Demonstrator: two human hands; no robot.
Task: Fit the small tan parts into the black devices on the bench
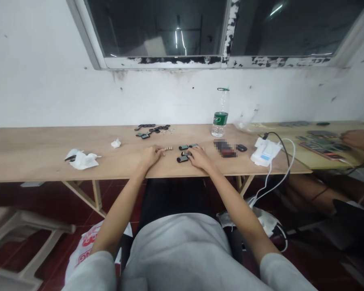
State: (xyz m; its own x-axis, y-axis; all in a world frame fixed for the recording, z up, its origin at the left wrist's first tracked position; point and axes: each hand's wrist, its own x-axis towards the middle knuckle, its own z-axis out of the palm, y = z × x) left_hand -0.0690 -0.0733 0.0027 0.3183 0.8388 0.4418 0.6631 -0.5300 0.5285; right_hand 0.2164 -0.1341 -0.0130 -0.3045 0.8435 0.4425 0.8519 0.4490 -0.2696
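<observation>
My left hand (pixel 153 156) rests on the tabletop with its fingers curled in. Its fingertips are beside a short row of small pale pieces (pixel 169 148); whatever may be between them is too small to name. My right hand (pixel 200 157) is closed at the fingertips on a small black piece (pixel 186 153) with a grey face. Around it lie similar pieces: one black-and-grey piece (pixel 182 159) nearer me, another (pixel 183 147) farther back, and a third (pixel 193 145) just beyond the fingers. Farther off is a loose pile of several dark pieces (pixel 151 131) with tiny light bits.
A green-labelled water bottle (pixel 220 119) stands near the wall. To the right are a blurred-out dark object (pixel 225 148), a small black object (pixel 241 148) and a white box (pixel 265 151) with cables. Crumpled tissue (pixel 84 160) lies left. Another person's hand (pixel 359 141) is far right.
</observation>
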